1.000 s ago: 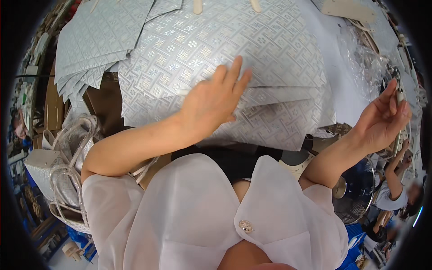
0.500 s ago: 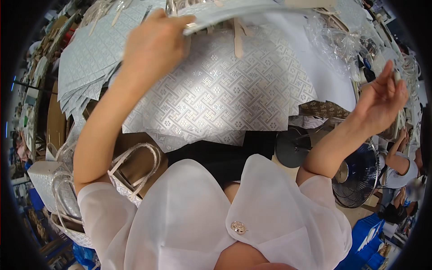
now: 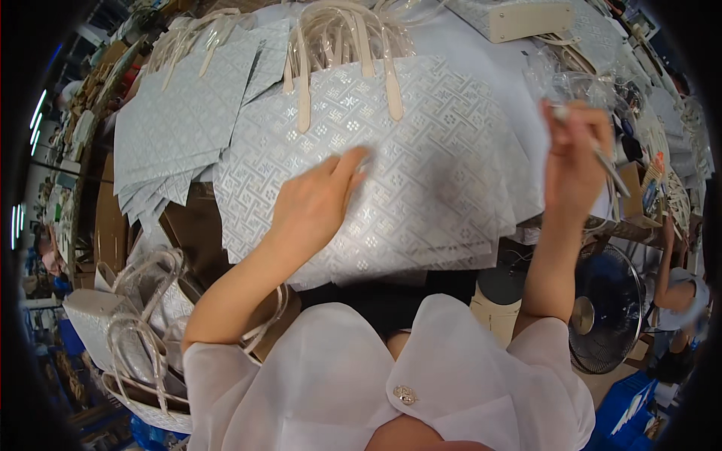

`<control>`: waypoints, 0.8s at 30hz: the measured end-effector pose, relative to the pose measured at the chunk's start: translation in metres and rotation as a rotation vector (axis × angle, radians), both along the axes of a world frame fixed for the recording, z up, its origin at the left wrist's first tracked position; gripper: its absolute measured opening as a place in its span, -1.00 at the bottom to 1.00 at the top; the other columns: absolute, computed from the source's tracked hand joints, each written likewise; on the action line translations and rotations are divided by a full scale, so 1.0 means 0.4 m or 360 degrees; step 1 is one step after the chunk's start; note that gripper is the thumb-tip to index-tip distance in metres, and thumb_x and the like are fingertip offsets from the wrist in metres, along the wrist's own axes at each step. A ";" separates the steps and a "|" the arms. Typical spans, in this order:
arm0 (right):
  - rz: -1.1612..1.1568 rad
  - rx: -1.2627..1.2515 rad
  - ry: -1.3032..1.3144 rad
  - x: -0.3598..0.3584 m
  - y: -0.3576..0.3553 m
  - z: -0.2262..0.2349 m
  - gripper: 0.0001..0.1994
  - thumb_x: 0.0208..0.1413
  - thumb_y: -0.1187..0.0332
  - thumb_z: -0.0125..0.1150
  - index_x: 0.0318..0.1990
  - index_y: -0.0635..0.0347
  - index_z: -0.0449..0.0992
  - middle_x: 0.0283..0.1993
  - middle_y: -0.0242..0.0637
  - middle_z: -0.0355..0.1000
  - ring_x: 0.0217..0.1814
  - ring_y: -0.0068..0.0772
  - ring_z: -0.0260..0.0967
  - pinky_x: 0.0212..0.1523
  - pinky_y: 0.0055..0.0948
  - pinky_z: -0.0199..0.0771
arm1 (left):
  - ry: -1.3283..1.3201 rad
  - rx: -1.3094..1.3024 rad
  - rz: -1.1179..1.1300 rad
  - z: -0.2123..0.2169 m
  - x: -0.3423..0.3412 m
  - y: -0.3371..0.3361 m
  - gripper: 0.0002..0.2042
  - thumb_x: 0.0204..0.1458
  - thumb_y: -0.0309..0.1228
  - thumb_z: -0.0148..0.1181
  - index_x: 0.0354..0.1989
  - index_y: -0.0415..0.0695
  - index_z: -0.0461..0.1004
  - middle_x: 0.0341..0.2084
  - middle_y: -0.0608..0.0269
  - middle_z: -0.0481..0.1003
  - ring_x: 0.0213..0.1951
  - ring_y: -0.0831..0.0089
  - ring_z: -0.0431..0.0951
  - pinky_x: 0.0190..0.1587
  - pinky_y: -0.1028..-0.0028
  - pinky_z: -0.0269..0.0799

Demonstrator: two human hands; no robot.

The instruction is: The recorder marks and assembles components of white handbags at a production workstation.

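A stack of silvery patterned bag panels lies in front of me, with cream strap handles attached at its far side. Over the middle of the top panel is my left hand, its fingers drawn together at the tips. Whatever they pinch, if anything, is too small and blurred to make out. To the right of the stack my right hand is raised, closed around a thin pen-like tool whose slim end points down and to the right.
Another pile of patterned panels fans out on the left. Finished handbags stand at my lower left. A black fan is at my right, near a blue crate. Clear plastic wrap and a handbag with a cream base lie at the far right.
The lifted panel at the far side is no longer in my left hand, which has moved nearer and right. The strap handles now show fully. My right hand has swung inward to the left.
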State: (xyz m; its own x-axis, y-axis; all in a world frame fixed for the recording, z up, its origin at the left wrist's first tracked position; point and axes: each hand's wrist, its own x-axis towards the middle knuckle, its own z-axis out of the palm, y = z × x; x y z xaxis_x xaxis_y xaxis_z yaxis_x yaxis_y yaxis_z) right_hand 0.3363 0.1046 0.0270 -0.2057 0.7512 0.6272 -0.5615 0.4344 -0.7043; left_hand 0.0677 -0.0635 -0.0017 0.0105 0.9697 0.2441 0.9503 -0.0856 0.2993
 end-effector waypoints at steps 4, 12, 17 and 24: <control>0.0194 -0.0398 -0.0226 -0.135 0.045 -0.072 -0.94 0.21 0.56 0.09 -0.33 0.26 0.39 -0.32 -0.33 0.33 -0.35 -0.60 0.30 0.16 -0.21 0.48 | 0.0097 0.0142 0.0050 0.003 -0.014 0.169 -0.61 0.14 -0.40 0.13 0.15 -0.16 0.41 -0.39 0.13 0.38 -0.41 0.19 0.45 -0.33 0.28 0.45; 0.0407 -0.0746 -0.0403 -0.239 0.149 -0.112 -0.92 0.14 0.53 0.25 -0.33 0.28 0.44 -0.42 -0.37 0.43 -0.38 -0.64 0.36 0.05 -0.28 0.58 | 0.0030 0.0192 -0.0130 -0.013 -0.077 0.271 -0.47 -0.18 -0.67 0.12 0.09 -0.18 0.50 -0.40 0.15 0.35 -0.29 0.24 0.40 -0.23 0.33 0.43; 0.0433 -0.0737 -0.0471 -0.278 0.171 -0.118 -0.92 0.20 0.56 0.09 -0.35 0.24 0.38 -0.42 -0.42 0.30 -0.40 -0.69 0.24 0.12 -0.25 0.52 | -0.0002 0.0171 -0.0164 -0.026 -0.090 0.294 -0.53 -0.19 -0.67 0.13 0.01 -0.24 0.53 -0.37 0.15 0.34 -0.29 0.25 0.40 -0.25 0.35 0.43; 0.0361 -0.0802 -0.0562 -0.277 0.180 -0.157 -0.91 0.18 0.56 0.12 -0.36 0.23 0.37 -0.42 -0.42 0.30 -0.45 -0.70 0.22 0.07 -0.23 0.57 | 0.0121 0.0090 -0.0074 -0.015 -0.026 0.290 -0.47 -0.15 -0.69 0.13 0.12 -0.20 0.46 -0.39 0.17 0.35 -0.38 0.26 0.46 -0.33 0.34 0.44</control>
